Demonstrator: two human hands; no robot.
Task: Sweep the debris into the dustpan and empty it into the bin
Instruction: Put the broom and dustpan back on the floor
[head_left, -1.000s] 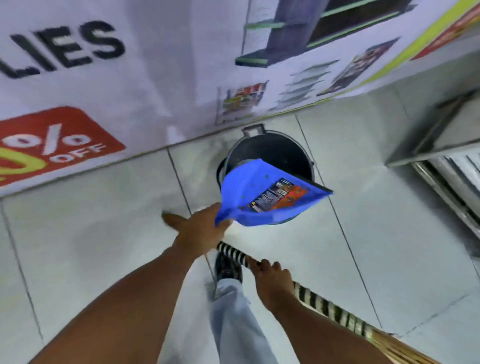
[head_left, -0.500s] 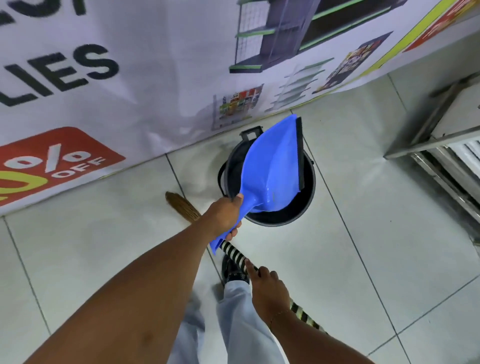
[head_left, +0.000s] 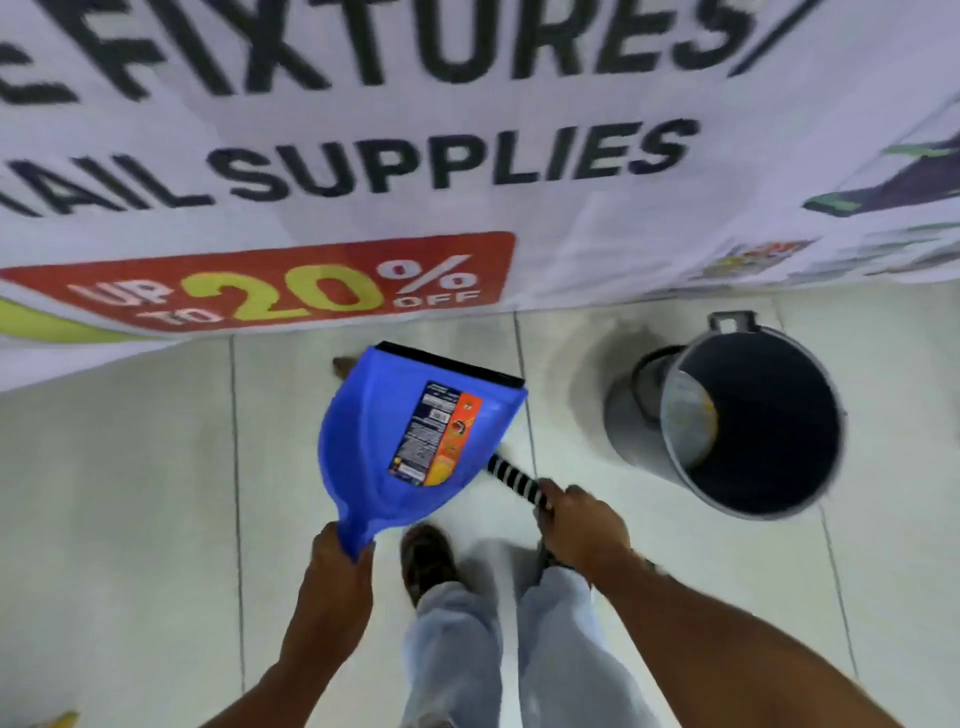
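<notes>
My left hand (head_left: 337, 564) grips the handle of a blue dustpan (head_left: 374, 441) with a black lip and a printed label. The pan is held above the floor, left of the bin, with its labelled face toward me. My right hand (head_left: 576, 525) holds the black-and-white striped handle of a broom (head_left: 511, 475); the shaft passes behind the dustpan and a brown tip (head_left: 343, 366) shows past it. The dark round bin (head_left: 753, 421) stands on the floor at the right with some pale and yellow rubbish inside.
A large printed banner (head_left: 415, 156) covers the wall straight ahead, down to the floor. The floor is pale tile (head_left: 130, 493). My legs in light trousers and a dark shoe (head_left: 426, 561) are below the dustpan. A small yellow scrap (head_left: 60, 719) lies at the bottom left.
The dustpan was tipped over the bin; it has since swung away to the left and now faces up. The view has shifted left, so the bin now sits at the right.
</notes>
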